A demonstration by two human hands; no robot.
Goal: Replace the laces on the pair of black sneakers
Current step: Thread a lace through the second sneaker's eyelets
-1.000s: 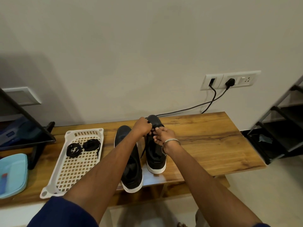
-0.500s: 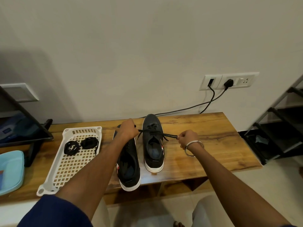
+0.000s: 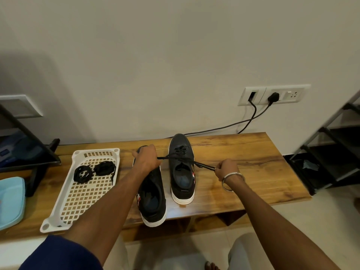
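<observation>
Two black sneakers with white soles stand side by side on the wooden bench, toes toward the wall. The right sneaker has a black lace threaded through its front eyelets. My left hand grips one end of that lace above the left sneaker, whose toe it hides. My right hand pinches the other end out to the right. The lace is stretched taut between both hands across the shoe.
A white perforated tray on the bench's left holds two coiled black laces. A light blue lid and a dark stand sit at far left. Cables run from wall sockets. A shelf rack stands at right.
A second ago both hands were close together at the right sneaker's eyelets. They have drawn apart sideways, pulling the lace ends out taut, and have held there since.
</observation>
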